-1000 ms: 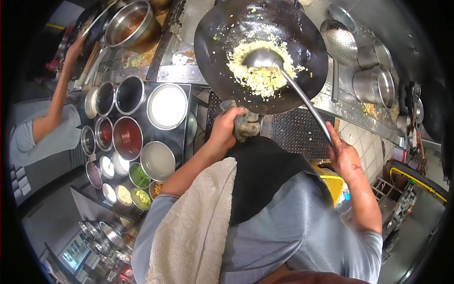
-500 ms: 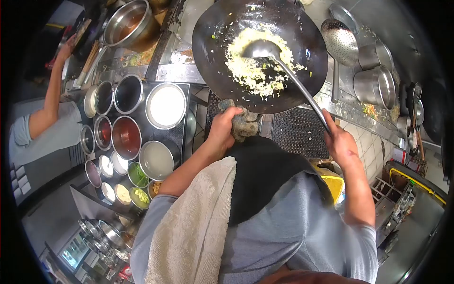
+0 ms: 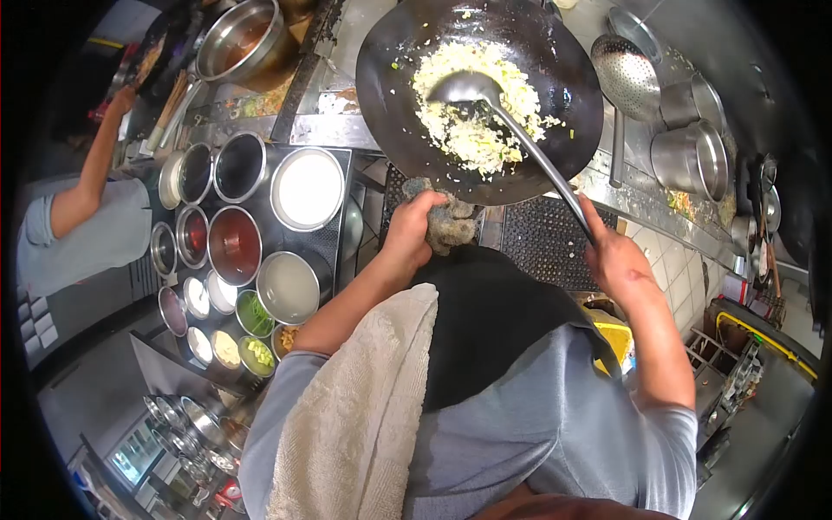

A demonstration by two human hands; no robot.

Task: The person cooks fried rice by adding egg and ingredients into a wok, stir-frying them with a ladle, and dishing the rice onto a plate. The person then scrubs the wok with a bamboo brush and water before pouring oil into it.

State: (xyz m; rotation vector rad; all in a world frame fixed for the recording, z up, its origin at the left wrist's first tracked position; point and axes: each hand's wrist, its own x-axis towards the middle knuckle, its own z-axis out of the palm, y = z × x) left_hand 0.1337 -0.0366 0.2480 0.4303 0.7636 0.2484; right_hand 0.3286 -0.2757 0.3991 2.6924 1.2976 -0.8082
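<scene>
Cloth [image 3: 451, 230], thick and bunched, sits in your left hand [image 3: 410, 232], its fingers clamped on it with the thumb over the top. It appears to meet the near rim of the wok [image 3: 390, 100] just ahead of those fingers, presumably so you can steady hot metal without touching it bare. Your right hand [image 3: 619, 263] has its fingers wrapped round the upper end of a long ladle [image 3: 539, 152], the index finger stretched along the shaft, likely to guide the bowl's angle. That long shaft seems suited to leaving your right fingers outside the rim, well apart from the fried rice [image 3: 482, 154]. The rice lies in the wok, ahead of and between both sets of fingers, with the ladle's bowl amid it. Beyond your right fingers, a perforated skimmer [image 3: 622, 74] rests on the steel surface [image 3: 640, 160]. Left of your left fingers, steel containers [image 3: 322, 279] stand grouped, probably for easy reach from the wok.
</scene>
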